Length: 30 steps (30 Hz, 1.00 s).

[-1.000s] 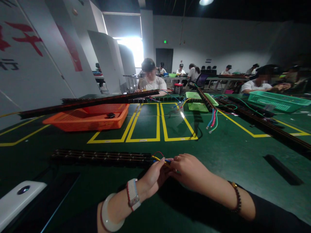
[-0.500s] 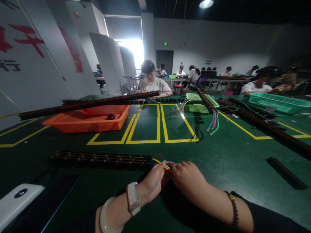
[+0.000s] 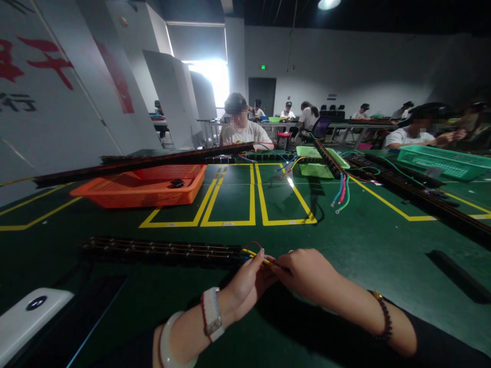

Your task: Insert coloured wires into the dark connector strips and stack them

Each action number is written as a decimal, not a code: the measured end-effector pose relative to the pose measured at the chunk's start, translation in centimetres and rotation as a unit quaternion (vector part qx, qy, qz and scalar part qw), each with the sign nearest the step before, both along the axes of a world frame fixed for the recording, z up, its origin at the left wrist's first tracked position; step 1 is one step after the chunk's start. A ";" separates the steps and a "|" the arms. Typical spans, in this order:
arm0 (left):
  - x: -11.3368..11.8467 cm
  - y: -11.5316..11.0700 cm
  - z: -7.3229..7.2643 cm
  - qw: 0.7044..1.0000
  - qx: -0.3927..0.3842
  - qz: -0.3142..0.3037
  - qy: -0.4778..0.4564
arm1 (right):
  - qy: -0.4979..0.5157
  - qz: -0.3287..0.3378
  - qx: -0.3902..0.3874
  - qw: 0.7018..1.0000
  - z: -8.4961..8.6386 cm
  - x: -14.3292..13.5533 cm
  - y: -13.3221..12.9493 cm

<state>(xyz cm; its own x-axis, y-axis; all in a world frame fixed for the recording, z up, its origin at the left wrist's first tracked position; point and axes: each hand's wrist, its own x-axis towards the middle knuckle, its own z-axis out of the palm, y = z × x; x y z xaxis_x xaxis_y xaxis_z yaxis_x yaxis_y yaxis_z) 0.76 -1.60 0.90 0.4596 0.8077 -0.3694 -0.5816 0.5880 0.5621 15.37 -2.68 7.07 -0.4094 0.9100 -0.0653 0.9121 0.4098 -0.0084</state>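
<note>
A long black track-like strip (image 3: 164, 249) with thin metal rails lies across the near table. Yellow wires (image 3: 250, 252), a little blue and a thin arched red wire (image 3: 252, 243) come out of its right end. My left hand (image 3: 243, 286) is closed around the wires just past that end, thumb on top. My right hand (image 3: 307, 271), knuckles up, pinches at the free ends of the wires, right beside the left fingertips. Fingers hide those ends, so what exactly the right hand grips is partly covered.
An orange basket (image 3: 141, 197) stands at the left under a long black strip (image 3: 141, 164). Green baskets (image 3: 445, 162) and more wired strips (image 3: 429, 197) lie at the right. A white device (image 3: 30, 322) is near left, a short black bar (image 3: 458, 276) right. People sit beyond.
My right hand has shifted slightly right and up, its wrist more raised. Less blue wire shows between the hands. The left hand keeps its hold, and the view has moved a little.
</note>
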 end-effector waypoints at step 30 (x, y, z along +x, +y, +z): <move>-0.1 0.3 -0.2 1.000 0.003 -0.030 -0.008 | 0.125 0.010 0.084 0.989 -0.6 1.6 1.9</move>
